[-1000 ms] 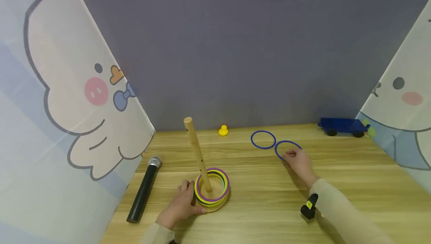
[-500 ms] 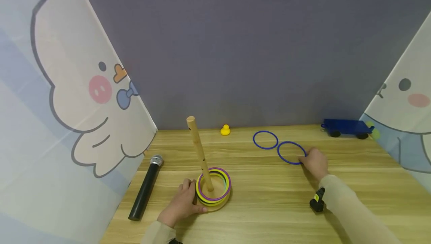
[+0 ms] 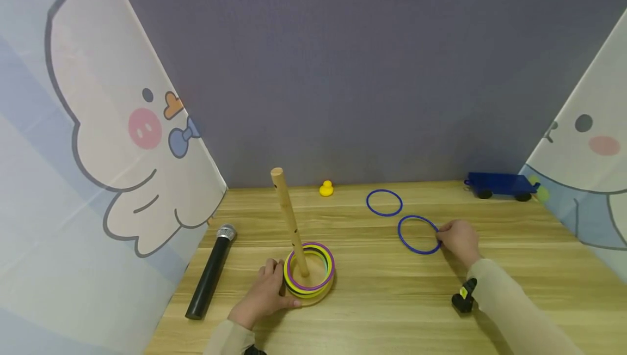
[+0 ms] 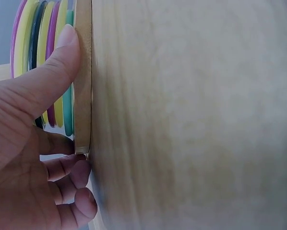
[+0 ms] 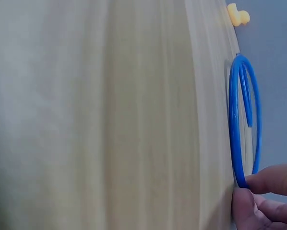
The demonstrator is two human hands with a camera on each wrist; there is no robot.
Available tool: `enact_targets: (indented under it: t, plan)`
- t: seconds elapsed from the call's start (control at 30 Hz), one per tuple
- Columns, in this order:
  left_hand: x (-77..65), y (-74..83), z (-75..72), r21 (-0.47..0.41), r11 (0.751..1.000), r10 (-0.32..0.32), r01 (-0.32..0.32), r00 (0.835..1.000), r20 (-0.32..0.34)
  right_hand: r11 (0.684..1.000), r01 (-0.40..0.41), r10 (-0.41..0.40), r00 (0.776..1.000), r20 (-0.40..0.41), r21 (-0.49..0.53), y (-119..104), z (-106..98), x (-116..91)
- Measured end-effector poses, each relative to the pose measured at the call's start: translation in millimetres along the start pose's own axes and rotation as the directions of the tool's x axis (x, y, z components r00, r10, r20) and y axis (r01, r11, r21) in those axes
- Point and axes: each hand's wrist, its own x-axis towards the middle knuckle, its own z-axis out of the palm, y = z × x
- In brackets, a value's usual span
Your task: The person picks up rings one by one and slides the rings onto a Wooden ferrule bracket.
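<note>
A wooden ring-toss stand with a tall peg rises from a round base. Its stack of purple, yellow, dark and green rings lies around the peg. My left hand grips the base's left side, its thumb along the near edge and its fingers curled at the far side. Over on the right, my right hand pinches the right edge of a blue ring between thumb and finger. In the right wrist view this ring appears slightly raised off the table at the near side.
Another blue ring lies just behind the held one. A yellow toy duck and a blue toy cart stand along the back by the grey wall. A black microphone lies left of the left hand.
My right hand has shifted right to the blue ring's edge and taken hold of it. The ring has been drawn slightly nearer, away from the other blue ring. The left hand stays at the base.
</note>
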Motion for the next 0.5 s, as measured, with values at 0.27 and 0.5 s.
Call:
enact_targets:
  t: [0.27, 0.5]
  plan:
    - [-0.2, 0.2, -0.8, 0.001, 1.000, -0.009, 0.009, 1.000, 0.006, 0.976, -0.054, 0.038, 0.996, 0.081, 0.211, -5.9, 6.3, -13.3]
    - [0.5, 0.7, -0.5, 0.012, 1.000, -0.012, 0.012, 1.000, 0.006, 0.911, -0.076, 0.019, 0.989, 0.144, 0.406, -18.5, 19.9, -32.5]
